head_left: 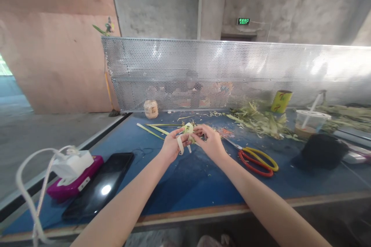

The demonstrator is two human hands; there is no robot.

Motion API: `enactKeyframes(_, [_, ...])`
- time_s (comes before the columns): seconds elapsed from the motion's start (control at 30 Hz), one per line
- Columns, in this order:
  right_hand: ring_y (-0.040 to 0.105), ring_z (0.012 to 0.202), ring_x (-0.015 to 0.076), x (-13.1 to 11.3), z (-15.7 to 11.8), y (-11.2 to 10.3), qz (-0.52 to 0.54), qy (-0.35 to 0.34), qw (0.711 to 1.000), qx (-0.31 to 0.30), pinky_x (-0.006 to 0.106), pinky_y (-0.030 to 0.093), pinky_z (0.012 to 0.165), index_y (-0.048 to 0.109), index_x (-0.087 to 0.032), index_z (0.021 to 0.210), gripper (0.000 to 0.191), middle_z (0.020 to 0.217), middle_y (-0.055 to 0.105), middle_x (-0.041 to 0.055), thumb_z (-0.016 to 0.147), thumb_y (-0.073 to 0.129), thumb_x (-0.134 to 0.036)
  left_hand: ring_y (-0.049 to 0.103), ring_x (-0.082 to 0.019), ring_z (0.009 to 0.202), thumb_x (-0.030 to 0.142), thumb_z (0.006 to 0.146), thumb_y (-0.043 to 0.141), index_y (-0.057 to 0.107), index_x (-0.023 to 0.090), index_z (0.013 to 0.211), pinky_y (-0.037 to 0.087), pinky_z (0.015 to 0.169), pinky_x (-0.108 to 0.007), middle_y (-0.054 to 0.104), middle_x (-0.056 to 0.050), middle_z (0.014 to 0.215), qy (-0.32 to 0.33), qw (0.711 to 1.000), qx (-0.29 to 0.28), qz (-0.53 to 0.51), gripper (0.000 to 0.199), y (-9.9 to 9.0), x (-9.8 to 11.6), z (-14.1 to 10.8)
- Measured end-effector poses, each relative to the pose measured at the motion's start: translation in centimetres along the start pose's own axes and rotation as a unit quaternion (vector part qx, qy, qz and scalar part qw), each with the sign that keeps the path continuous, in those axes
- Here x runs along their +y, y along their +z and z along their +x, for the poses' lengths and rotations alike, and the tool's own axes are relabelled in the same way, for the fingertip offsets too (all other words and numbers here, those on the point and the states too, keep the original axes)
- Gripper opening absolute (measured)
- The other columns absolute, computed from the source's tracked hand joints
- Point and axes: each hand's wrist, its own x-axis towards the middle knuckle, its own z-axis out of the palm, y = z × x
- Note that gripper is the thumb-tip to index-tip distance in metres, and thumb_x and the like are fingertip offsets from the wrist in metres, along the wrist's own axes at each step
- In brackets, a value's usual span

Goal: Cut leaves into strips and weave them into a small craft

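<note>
Both hands meet above the blue table around a small folded piece of pale green leaf strip (pixel 189 128). My left hand (pixel 173 144) grips it from the left, and a pale strip end (pixel 180 144) loops over its fingers. From the right, my right hand (pixel 209 141) pinches the same piece, its fingertips close to those of the left. Another short pale end hangs below the piece. Loose green leaf strips (pixel 151 131) lie just beyond the left hand. Scissors (pixel 256 159) with red and yellow handles rest to the right of the right hand.
A phone (pixel 100 185) and a purple power strip (pixel 75 179) with white plugs lie at left. A jar (pixel 151 109) stands at the back. Leaf scraps (pixel 259 119), a yellow-green can (pixel 281 101), a plastic cup (pixel 311 121) and a black object (pixel 323 151) occupy the right. Perforated metal panel (pixel 174 58) closes the back.
</note>
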Motion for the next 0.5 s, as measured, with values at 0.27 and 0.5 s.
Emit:
enactKeyframes(0.27, [0.050, 0.085, 0.0182, 0.26, 0.17, 0.08, -0.040, -0.044, 0.998, 0.001, 0.031, 0.042, 0.077, 0.059, -0.020, 0.069, 0.002, 0.084, 0.052, 0.0054, 0.070, 0.057, -0.021, 0.060, -0.011, 0.049, 0.002, 0.064, 0.063, 0.049, 0.010, 0.093, 0.051, 0.052, -0.022, 0.064, -0.004, 0.062, 0.000, 1.000, 0.000, -0.009, 0.033, 0.01, -0.05, 0.11])
enactKeyframes(0.5, [0.051, 0.079, 0.0155, 0.35, 0.33, -0.09, 0.000, -0.027, 1.000, 0.012, 0.029, 0.043, 0.073, 0.057, -0.020, 0.073, 0.006, 0.083, 0.051, 0.0041, 0.074, 0.054, -0.025, 0.059, -0.012, 0.047, 0.002, 0.061, 0.065, 0.048, 0.010, 0.091, 0.051, 0.051, -0.024, 0.062, -0.002, 0.056, 0.005, 1.000, 0.003, -0.003, 0.035, 0.10, -0.03, 0.01])
